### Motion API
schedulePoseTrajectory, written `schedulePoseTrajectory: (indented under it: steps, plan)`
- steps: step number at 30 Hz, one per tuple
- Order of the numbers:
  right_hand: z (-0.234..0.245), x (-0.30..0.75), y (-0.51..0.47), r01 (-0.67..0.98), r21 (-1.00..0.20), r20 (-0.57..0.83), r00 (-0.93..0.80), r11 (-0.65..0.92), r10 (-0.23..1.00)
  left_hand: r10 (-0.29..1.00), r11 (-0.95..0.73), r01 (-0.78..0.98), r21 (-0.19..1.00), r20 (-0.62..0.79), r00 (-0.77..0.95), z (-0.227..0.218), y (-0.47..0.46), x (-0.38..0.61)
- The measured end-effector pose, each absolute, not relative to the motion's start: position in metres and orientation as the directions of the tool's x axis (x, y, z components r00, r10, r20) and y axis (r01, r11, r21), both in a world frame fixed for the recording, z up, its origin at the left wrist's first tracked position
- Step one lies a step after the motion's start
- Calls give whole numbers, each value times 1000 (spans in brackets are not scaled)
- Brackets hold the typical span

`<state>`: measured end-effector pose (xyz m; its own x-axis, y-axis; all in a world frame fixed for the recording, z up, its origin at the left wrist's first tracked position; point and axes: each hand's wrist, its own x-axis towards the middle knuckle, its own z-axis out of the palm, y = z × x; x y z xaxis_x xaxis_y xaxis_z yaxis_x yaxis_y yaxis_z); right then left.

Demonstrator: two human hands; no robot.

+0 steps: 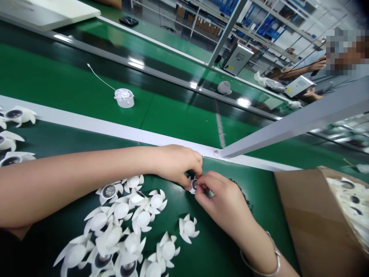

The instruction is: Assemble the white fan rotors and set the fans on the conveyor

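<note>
Over the green belt [259, 207], a white plastic impeller [193, 185] sits pinched between the left hand [175, 165] and the right hand [221, 200].

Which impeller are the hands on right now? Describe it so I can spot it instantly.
On the green conveyor belt, look between the heap of white impellers and the cardboard box. The left hand and right hand meet there on one impeller with a dark centre, the only one pinched in fingers.

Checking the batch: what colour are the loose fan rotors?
The fan rotors are white, some dark-centred; clearest in the head view.
</note>
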<state>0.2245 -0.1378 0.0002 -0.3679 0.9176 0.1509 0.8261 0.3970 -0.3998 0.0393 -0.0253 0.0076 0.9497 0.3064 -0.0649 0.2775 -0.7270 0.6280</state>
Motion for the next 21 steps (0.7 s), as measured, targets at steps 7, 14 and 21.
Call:
schedulePoseTrajectory:
  steps: [7,14,21]
  plan:
    - [8,222,-143,846,-174,156,-482,504,862,335,-711,308,632,-80,939,9,-26,40]
    - [20,220,-153,775,104,212,-630,623,747,329,-704,297,645,-74,941,7,-25,40]
    - [19,340,-97,971,-63,429,234,-229,872,313,-695,292,657,-88,946,11,-24,37]
